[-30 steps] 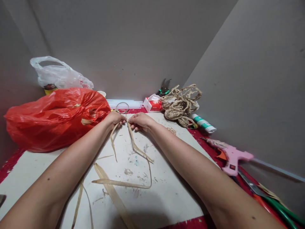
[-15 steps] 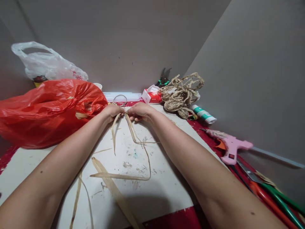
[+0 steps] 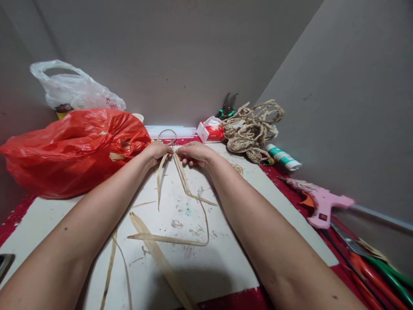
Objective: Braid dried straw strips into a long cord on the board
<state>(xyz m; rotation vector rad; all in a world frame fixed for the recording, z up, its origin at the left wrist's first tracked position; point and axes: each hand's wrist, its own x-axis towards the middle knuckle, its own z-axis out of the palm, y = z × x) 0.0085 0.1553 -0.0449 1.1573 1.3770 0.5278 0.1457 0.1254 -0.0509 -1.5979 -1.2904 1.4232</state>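
My left hand [image 3: 158, 152] and my right hand [image 3: 195, 153] meet over the far part of a white board [image 3: 238, 258]. Both pinch dry, straw-coloured plant strips [image 3: 181, 173] near a small knot-like spot between the fingertips. A thin ring [image 3: 167, 131] stands out just beyond them. From my left fingers hangs a short pale strip [image 3: 159, 183]. The strips by my right hand run down toward me and bend sharply at the board. Loose on the board nearer me lie a wide dry leaf strip [image 3: 158, 254] and a thin bent one [image 3: 167, 239].
A red plastic bag [image 3: 71, 159] bulges at left, a clear bag [image 3: 74, 88] behind it. At the back right are a tissue pack [image 3: 211, 130], pruning shears [image 3: 227, 107] and coiled rope [image 3: 248, 133]. A pink glue gun [image 3: 322, 202] and red-and-green-handled tools [image 3: 383, 275] line the right.
The view has shifted slightly, so everything sits a little further right. A strip end near my right forearm has swung downward. Both hands keep their pinch.
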